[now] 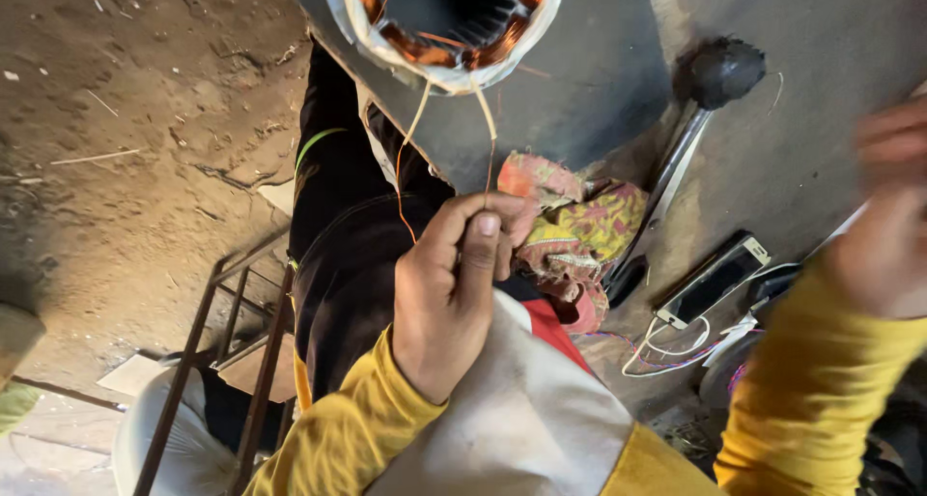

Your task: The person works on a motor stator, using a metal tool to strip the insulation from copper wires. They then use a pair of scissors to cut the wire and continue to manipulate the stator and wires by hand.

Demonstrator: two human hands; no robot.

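My left hand [446,298] is closed, thumb pressed against the fingers, pinching the ends of two pale sleeved leads [486,119] and one thin copper wire [400,182]. All three run up from my grip to the motor stator [454,23] at the top edge of the view, so I hold them taut and away from the winding to keep them sorted. The stator sits on the dark table [599,81], its copper coils showing inside a white ring of insulation; only part of it is in view.

My right hand [893,216] is raised at the right edge and blurred, so I cannot tell whether it is open or holding anything.

On the table I count one crumpled rag [579,230] in red and yellow just beside my left hand, one mallet [719,71] with a black head and a metal handle lying slantwise behind it, and one phone [716,279] near the table's edge with white and coloured cables [666,356] trailing from it. Below, on the dirt floor [116,148], stands one metal-framed stool [237,341], well apart from the work.
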